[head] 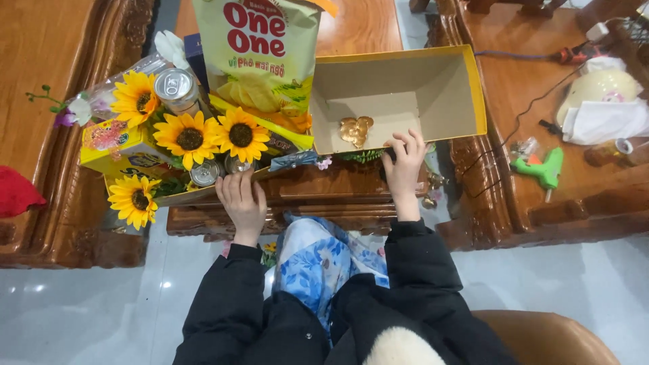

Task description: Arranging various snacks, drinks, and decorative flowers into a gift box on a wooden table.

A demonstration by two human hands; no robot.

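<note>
My left hand point(242, 200) rests on the near edge of a gift arrangement, fingers curled against its cardboard base beside a drink can point(205, 173). The arrangement holds artificial sunflowers point(190, 138), a second can point(174, 86) and a large yellow snack bag point(260, 61) standing upright. My right hand point(404, 162) grips the near rim of an open yellow cardboard box point(433, 88), fingers hooked over the edge. Inside the box lie a few gold coin-like pieces point(355, 130). Both sit on a carved wooden table point(324, 203).
A green glue gun point(543, 169) lies on the wooden bench at right, near a white helmet point(598, 88), cloth and cables. A red cloth point(17, 192) sits on the left bench. A loose sunflower point(135, 201) hangs off the table's left corner. White tiled floor lies below.
</note>
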